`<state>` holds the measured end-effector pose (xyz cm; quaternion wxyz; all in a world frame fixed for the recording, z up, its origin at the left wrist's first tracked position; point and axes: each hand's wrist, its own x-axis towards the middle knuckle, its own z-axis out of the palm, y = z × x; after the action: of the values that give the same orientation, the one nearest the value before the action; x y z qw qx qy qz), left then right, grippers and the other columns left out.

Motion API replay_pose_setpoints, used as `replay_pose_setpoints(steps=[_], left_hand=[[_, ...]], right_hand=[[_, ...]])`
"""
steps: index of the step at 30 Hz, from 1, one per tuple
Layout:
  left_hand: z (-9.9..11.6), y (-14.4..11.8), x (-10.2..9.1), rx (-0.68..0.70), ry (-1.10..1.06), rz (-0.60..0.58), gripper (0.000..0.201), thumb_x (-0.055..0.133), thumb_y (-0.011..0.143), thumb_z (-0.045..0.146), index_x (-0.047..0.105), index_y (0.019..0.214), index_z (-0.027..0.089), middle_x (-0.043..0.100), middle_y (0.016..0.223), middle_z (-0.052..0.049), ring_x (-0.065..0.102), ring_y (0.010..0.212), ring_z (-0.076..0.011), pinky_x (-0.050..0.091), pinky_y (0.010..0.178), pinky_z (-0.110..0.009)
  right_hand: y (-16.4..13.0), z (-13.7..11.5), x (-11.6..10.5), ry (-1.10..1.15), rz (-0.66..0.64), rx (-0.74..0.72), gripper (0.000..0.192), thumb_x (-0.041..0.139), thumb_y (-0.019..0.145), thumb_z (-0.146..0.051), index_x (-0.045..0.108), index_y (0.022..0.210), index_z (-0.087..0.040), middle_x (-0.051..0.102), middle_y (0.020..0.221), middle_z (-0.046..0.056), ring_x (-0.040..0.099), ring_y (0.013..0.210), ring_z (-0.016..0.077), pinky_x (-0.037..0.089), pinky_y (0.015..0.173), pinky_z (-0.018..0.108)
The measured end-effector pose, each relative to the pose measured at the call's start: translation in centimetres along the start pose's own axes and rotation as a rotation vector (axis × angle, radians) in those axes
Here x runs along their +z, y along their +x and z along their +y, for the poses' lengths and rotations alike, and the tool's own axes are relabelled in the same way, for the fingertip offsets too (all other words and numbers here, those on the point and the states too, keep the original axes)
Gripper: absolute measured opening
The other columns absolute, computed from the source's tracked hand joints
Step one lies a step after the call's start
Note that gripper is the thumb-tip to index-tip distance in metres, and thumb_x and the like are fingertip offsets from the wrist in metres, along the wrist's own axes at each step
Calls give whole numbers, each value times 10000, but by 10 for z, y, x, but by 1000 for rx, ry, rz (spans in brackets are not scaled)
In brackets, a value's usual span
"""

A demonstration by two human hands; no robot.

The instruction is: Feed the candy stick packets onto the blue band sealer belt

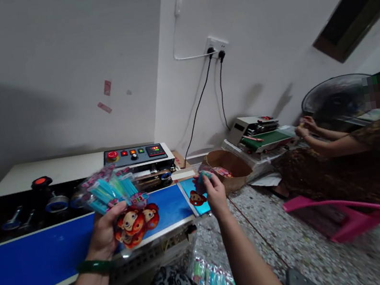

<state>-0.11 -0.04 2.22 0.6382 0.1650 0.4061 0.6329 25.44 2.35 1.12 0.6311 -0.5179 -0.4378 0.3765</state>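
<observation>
Left hand (105, 234) grips a fanned stack of packs (120, 205) over the blue belt (31, 261), open ends at 12, likely kept ready for feeding. Right hand (215, 194) pinches one pack (200, 192) flat at the belt's 3 o'clock end w/ fingertips.

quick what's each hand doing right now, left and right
Left hand: closed on a fanned stack of toy packets over the blue conveyor belt.
Right hand: closed, pinching a single packet at the belt's end.
</observation>
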Motion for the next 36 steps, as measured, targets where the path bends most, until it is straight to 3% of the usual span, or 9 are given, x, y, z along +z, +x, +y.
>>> replay_pose_setpoints(steps=[3, 7, 14, 23, 26, 29, 31, 33, 36], left_hand=[[5, -6, -1, -64, -36, 4, 192, 695, 469, 111, 604, 637, 132, 668, 612, 2, 616, 504, -180, 536, 506, -280], [7, -12, 0, -103, -11, 26, 163, 666, 469, 73, 604, 607, 134, 677, 614, -20, 625, 501, -209, 541, 464, -297], [8, -11, 0, -118, -6, 43, 131, 655, 473, 67, 602, 570, 137, 687, 620, -31, 640, 533, -234, 548, 452, -305], [3, -3, -9, -65, 24, -23, 177, 726, 461, 126, 625, 606, 135, 684, 609, -25, 634, 519, -211, 553, 513, -309], [0, 0, -11, -51, 61, -52, 188, 737, 473, 167, 624, 617, 120, 671, 589, -31, 627, 517, -208, 545, 531, -324], [-4, 3, -10, 58, 93, -64, 185, 742, 491, 175, 608, 607, 123, 660, 596, -18, 629, 562, -194, 536, 590, -313], [-7, 4, -8, 126, 108, -82, 194, 742, 507, 173, 612, 643, 130, 669, 656, -14, 632, 614, -187, 527, 633, -305], [-10, 4, -6, 165, 130, -107, 213, 739, 521, 173, 619, 693, 137, 670, 696, -12, 633, 656, -191, 521, 654, -305], [-13, 3, -3, 208, 159, -126, 238, 735, 531, 161, 629, 743, 148, 664, 697, -7, 632, 697, -200, 514, 679, -308]], right_hand=[[10, 33, -26, 7, -8, 105, 373, 654, 600, -348, 502, 903, -192, 651, 849, 35, 616, 741, 172, 501, 625, 282], [9, 64, -31, 102, -2, 230, 363, 700, 526, -273, 469, 795, -194, 657, 740, 5, 629, 671, 164, 501, 628, 281], [21, 54, -4, 98, -191, 511, 242, 689, 500, -242, 496, 627, -170, 577, 523, -23, 553, 452, 125, 448, 467, 240], [44, 58, 32, 2, -293, 591, 165, 664, 513, -152, 510, 572, -155, 562, 482, 11, 525, 419, 135, 427, 429, 260], [46, 53, 44, -51, -296, 547, 200, 689, 524, -189, 492, 541, -155, 521, 440, -10, 486, 394, 117, 396, 404, 241], [34, 33, 60, -57, -250, 411, 212, 668, 596, -315, 523, 611, -161, 547, 520, -12, 512, 492, 112, 404, 441, 213], [15, 12, 72, -29, -316, 246, 234, 614, 656, -393, 554, 701, -171, 600, 675, 13, 557, 656, 137, 443, 523, 222], [-5, -8, 84, -27, -475, 80, 228, 627, 654, -378, 571, 745, -176, 608, 790, 21, 556, 768, 154, 456, 616, 244], [-27, -25, 100, -28, -515, -45, 186, 682, 607, -291, 554, 669, -172, 587, 764, -1, 539, 754, 136, 434, 672, 239]])
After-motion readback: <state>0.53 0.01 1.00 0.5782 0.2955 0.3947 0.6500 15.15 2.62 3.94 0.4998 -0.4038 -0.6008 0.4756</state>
